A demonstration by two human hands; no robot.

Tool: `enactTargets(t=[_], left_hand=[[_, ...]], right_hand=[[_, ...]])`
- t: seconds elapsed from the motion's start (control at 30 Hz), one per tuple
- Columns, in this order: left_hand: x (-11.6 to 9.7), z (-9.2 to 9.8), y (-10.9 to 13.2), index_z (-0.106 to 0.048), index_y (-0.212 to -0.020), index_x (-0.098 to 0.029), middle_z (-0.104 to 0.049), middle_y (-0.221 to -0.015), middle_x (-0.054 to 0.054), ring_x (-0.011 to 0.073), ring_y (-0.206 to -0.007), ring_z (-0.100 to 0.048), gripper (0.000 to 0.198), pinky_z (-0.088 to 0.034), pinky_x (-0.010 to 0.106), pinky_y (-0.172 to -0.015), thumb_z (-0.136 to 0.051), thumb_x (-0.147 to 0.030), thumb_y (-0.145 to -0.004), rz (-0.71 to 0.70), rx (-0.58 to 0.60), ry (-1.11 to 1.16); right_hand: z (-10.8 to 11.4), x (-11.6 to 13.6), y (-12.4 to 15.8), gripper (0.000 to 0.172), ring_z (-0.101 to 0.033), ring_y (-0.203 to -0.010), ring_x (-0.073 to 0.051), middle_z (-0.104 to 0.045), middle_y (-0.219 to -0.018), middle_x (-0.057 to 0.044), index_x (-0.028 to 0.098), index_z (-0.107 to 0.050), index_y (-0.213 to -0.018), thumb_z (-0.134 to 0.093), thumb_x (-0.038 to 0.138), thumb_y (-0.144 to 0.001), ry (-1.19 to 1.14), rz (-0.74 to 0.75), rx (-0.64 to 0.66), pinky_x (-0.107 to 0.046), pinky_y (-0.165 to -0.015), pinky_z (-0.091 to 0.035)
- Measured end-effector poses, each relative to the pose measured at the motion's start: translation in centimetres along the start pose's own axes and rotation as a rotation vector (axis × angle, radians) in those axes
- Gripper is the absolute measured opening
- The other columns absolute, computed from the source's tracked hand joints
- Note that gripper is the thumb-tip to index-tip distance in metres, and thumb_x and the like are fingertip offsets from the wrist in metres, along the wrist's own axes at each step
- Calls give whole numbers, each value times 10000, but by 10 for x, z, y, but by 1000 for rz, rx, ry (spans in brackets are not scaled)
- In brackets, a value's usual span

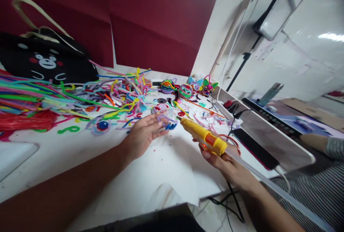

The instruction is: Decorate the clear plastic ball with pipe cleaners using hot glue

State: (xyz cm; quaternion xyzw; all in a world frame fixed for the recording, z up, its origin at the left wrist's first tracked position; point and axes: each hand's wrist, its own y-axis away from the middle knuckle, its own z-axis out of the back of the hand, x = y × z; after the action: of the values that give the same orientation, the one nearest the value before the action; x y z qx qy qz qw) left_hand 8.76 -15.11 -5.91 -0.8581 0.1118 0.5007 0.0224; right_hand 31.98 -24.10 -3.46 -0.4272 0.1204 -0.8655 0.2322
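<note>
Currently I count two working hands, one yellow glue gun (200, 131), one clear ball (172, 114), four decorated balls (185, 91) in a row at the far side, one black phone (255, 148) on the right, and one black bag (48, 61) far left. My clear ball sits mid-table, see-through and shiny, with purple and blue fuzzy strips on its near part. My left hand (145, 131) is half open, fingers extended at the ball's left side; I can't tell whether they grip it. My right hand (224, 165) grips the glue gun, its nozzle just beside the ball's right side.
</note>
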Motion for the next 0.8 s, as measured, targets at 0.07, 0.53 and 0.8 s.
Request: enactTargets(t=[0.07,0.53,0.8], left_hand=[[-2,-2,1,-644,-1012,-154,-695,-1001,75,198,-899,-666,291,-596,321,-723,-700,-80,-737,-17,0,-29],[8,-4,5,-561,-1141,-181,-686,-877,31,209,-860,-685,466,-605,351,-732,-750,-228,-718,-356,-14,-293],[10,-2,5,-580,-1150,-179,-697,-901,52,224,-861,-690,469,-601,348,-741,-756,-250,-721,-475,-39,-392]], right_hand=[[1,-3,5,187,-606,-906,-222,-616,-933,-58,215,-608,-911,-542,390,-914,-43,-54,26,-334,-763,-506],[1,3,17,209,-636,-935,-247,-649,-993,-61,270,-582,-1086,-462,390,-964,10,-43,142,-355,-728,-538],[-4,13,15,122,-602,-863,-211,-597,-967,-43,274,-538,-1031,-481,348,-953,46,-4,154,-340,-759,-518]])
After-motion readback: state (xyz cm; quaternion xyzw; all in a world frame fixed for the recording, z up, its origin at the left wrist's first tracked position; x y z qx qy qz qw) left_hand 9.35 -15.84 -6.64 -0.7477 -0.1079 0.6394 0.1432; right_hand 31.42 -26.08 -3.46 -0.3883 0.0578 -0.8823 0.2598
